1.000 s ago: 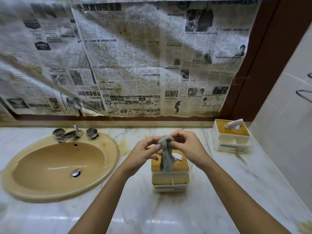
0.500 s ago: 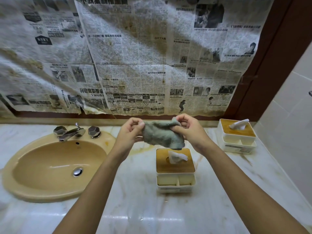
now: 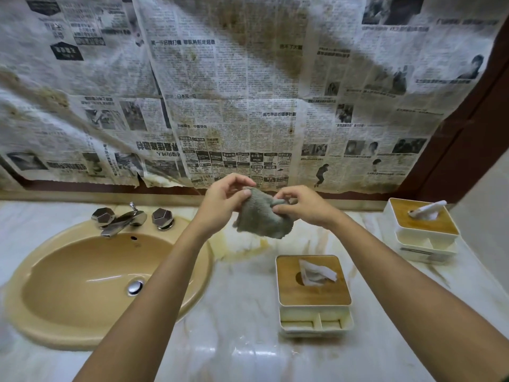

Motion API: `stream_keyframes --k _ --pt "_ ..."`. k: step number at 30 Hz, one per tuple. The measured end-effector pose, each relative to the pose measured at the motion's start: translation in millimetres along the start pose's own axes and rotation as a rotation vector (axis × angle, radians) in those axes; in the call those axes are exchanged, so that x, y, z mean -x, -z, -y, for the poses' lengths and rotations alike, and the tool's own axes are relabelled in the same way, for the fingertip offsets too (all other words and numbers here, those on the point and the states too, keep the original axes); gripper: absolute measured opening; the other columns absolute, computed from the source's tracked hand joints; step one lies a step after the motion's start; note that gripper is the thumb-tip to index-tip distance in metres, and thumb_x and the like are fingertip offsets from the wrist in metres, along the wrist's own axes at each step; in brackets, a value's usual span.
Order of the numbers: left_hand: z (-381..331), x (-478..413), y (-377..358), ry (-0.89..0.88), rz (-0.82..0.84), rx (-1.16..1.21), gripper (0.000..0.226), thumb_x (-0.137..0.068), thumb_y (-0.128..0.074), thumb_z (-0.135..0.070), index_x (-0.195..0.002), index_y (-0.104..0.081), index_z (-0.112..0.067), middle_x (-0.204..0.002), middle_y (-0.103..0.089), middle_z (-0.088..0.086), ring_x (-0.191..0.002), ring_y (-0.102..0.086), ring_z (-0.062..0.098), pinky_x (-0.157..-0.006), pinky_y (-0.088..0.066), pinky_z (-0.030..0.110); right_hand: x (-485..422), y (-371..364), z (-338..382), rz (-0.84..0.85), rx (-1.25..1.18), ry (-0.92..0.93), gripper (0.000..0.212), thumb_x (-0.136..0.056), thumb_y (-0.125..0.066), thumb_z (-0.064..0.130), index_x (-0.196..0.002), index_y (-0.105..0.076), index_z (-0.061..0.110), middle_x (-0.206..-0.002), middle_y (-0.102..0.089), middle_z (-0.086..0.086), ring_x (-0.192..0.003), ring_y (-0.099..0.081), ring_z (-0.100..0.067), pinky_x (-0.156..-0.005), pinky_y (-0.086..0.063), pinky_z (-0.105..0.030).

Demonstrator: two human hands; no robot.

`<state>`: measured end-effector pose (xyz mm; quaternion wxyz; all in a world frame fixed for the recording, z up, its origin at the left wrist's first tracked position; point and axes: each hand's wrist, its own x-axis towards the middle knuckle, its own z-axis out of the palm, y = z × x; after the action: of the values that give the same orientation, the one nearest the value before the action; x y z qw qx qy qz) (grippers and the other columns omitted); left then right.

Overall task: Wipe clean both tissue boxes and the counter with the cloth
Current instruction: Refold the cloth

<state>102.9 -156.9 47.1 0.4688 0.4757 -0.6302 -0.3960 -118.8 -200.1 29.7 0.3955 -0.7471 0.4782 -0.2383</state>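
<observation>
Each tissue box has a white tissue poking from its wooden lid: the near box (image 3: 292,295) before me, the far box (image 3: 429,227) at the counter's (image 3: 242,312) right end. My left hand (image 3: 223,199) and right hand (image 3: 305,208) pinch the grey cloth (image 3: 261,220) in the air above the counter. Since half a second ago they have drawn closer, bunching it.

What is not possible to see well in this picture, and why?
Head view:
- cloth: top edge hidden where the left hand and right hand pinch it.
- near tissue box: inside hidden by its closed top.
- far tissue box: front label too small to read.
- counter: front edge cut off by the picture's bottom edge.
</observation>
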Motion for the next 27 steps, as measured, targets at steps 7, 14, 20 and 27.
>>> stream_keyframes --k 7,14,20,27 --pt "33.3 -5.2 6.8 0.097 -0.026 0.077 0.014 -0.09 -0.066 0.001 -0.103 -0.066 -0.003 -0.087 -0.068 0.006 -0.077 -0.067 0.01 -0.061 -0.058 0.028 2.3 12.9 -27.3 -0.009 -0.258 -0.038 0.015 -0.084 -0.078 0.014 -0.087 -0.067 0.005 -0.096 -0.071 0.001 -0.089 -0.064 -0.01 -0.079 -0.051 -0.02" --pt "91.7 -7.1 5.3 0.274 -0.027 0.138 0.017 -0.091 -0.066 -0.001 -0.108 -0.065 0.0 -0.085 -0.062 0.009 -0.071 -0.066 0.012 -0.06 -0.059 0.03 -23.7 -16.1 -56.1 0.002 -0.235 -0.179 0.017 -0.088 -0.071 0.006 -0.103 -0.066 0.001 -0.09 -0.068 -0.008 -0.079 -0.066 -0.013 -0.059 -0.055 -0.025" --pt "170.0 -1.4 -5.4 0.505 0.014 -0.069 0.015 -0.092 -0.063 -0.005 -0.106 -0.067 -0.01 -0.099 -0.066 0.006 -0.086 -0.067 0.02 -0.087 -0.057 0.046 -54.2 -62.7 -91.8 -0.02 0.257 -0.459 0.045 -0.09 -0.062 0.012 -0.134 -0.057 0.012 -0.125 -0.06 -0.012 -0.115 -0.056 -0.028 -0.093 -0.047 -0.03" --pt "242.8 32.4 28.3 0.269 -0.202 -0.867 0.038 -0.1 -0.048 -0.018 -0.137 -0.053 -0.014 -0.148 -0.045 0.011 -0.139 -0.033 0.037 -0.114 -0.025 0.051 -56.8 -175.3 -62.9 0.135 0.364 -0.713 0.061 -0.102 -0.031 0.035 -0.158 -0.013 0.019 -0.164 0.003 -0.021 -0.15 0.003 -0.044 -0.122 -0.003 -0.052"
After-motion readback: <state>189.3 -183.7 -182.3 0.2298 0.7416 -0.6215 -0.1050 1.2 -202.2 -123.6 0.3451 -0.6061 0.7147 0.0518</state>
